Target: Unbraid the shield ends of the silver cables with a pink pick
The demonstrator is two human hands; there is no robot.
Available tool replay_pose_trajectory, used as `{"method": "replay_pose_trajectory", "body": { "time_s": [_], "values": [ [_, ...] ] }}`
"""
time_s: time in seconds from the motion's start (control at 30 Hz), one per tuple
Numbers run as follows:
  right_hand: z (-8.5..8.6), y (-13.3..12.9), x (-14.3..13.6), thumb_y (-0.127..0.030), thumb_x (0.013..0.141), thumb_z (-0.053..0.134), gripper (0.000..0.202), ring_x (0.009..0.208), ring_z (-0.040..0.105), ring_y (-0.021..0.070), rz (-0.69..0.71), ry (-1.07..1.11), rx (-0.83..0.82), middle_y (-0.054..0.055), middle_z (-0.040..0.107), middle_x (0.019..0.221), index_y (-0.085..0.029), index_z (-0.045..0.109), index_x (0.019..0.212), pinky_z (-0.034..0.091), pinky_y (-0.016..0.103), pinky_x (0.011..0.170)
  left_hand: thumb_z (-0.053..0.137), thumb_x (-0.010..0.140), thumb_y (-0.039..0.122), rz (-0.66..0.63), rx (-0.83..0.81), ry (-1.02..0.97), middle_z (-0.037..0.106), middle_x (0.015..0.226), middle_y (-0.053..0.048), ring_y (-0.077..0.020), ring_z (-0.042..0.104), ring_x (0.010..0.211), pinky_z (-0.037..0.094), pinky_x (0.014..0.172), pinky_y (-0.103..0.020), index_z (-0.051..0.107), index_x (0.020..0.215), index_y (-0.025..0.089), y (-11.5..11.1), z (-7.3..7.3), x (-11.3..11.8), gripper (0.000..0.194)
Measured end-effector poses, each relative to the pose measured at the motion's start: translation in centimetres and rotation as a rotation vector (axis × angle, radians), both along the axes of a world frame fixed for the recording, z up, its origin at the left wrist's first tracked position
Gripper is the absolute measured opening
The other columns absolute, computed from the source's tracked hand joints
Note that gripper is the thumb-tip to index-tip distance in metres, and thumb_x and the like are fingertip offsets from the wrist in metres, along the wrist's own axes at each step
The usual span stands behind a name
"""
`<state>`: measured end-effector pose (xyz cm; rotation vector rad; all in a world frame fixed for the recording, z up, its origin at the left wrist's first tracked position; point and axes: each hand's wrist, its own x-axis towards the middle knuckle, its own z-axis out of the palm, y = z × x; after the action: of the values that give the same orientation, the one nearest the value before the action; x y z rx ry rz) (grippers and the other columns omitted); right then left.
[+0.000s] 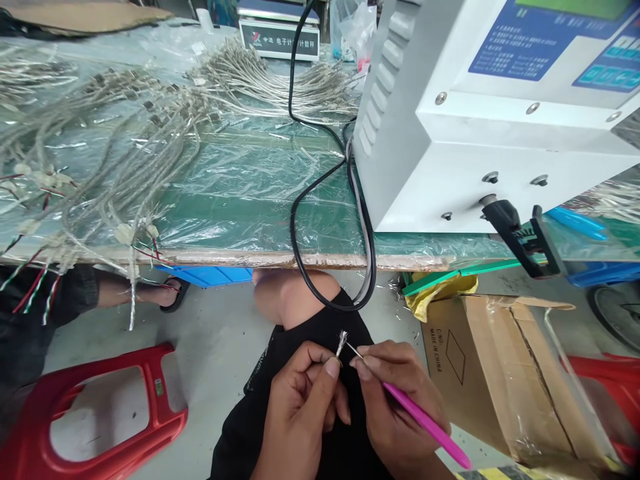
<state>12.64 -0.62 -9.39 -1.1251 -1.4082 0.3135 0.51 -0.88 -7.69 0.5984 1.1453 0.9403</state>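
Note:
Above my lap, my left hand [310,397] pinches a short cable end [341,343] between thumb and forefinger. Frayed, silvery strands fan out at its tip, and the rest of the cable is hidden by the hand. My right hand [395,393] grips a pink-handled tool [425,423] with a thin metal shaft, like a crochet hook or pick. Its fine point lies close beside the frayed strands; whether it touches them I cannot tell.
Bundles of clear-jacketed cables [125,153] cover the left of the table [240,213]. A white machine [450,160] stands at right, with a black cord [295,220] looping off the edge. A scale [280,37], red stool [155,393] and cardboard box [500,373] surround me. Another person's leg [125,293] shows left.

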Motion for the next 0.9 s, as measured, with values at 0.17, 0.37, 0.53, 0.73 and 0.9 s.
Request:
{"method": "replay_pose_trajectory", "body": {
  "time_s": [0.17, 0.37, 0.53, 0.73, 0.9],
  "values": [
    [0.6, 0.5, -0.1, 0.004, 0.080, 0.064, 0.027, 0.073, 0.071, 0.0140, 0.002, -0.038, -0.001, 0.002, 0.069, 0.082, -0.019, 0.069, 0.092, 0.061, 0.025, 0.061, 0.066, 0.088, 0.054, 0.000, -0.003, -0.021, 0.059, 0.049, 0.002, -0.0049, 0.029, 0.039, 0.018, 0.043, -0.021, 0.057, 0.076, 0.017, -0.1, 0.0, -0.1, 0.039],
    [1.1, 0.9, -0.4, 0.004, 0.080, 0.064, 0.026, 0.069, 0.070, 0.0145, -0.019, -0.029, -0.002, 0.001, 0.069, 0.076, -0.019, 0.069, 0.090, 0.061, 0.025, 0.059, 0.066, 0.089, 0.050, -0.005, -0.007, -0.096, 0.059, 0.051, 0.002, -0.0048, 0.030, 0.040, 0.020, 0.044, -0.021, 0.057, 0.078, 0.017, -0.3, 0.1, -0.4, 0.035],
    [0.6, 0.4, -0.3, 0.002, 0.081, 0.065, 0.024, 0.071, 0.071, 0.0146, -0.031, -0.013, -0.005, 0.001, 0.068, 0.078, -0.020, 0.069, 0.090, 0.061, 0.026, 0.059, 0.072, 0.086, 0.044, -0.020, -0.012, -0.154, 0.060, 0.057, 0.001, -0.0056, 0.032, 0.045, 0.021, 0.047, -0.022, 0.060, 0.077, 0.016, -0.1, 0.5, -0.6, 0.032],
    [-0.2, -0.2, 0.1, 0.004, 0.080, 0.065, 0.029, 0.077, 0.071, 0.0158, -0.004, -0.002, -0.003, 0.003, 0.068, 0.087, -0.020, 0.068, 0.096, 0.062, 0.028, 0.061, 0.070, 0.087, 0.040, 0.005, -0.039, -0.123, 0.062, 0.054, -0.001, -0.0046, 0.028, 0.042, 0.017, 0.045, -0.022, 0.062, 0.074, 0.015, 0.2, 0.8, -0.5, 0.030],
    [0.2, 0.1, 0.0, 0.002, 0.081, 0.065, 0.025, 0.073, 0.071, 0.0153, -0.013, -0.028, -0.010, 0.002, 0.069, 0.081, -0.020, 0.068, 0.092, 0.061, 0.027, 0.061, 0.071, 0.086, 0.041, 0.027, -0.039, -0.122, 0.060, 0.052, 0.000, -0.0037, 0.027, 0.041, 0.018, 0.044, -0.021, 0.062, 0.071, 0.015, 0.3, 0.9, -0.2, 0.031]
  ]
}}
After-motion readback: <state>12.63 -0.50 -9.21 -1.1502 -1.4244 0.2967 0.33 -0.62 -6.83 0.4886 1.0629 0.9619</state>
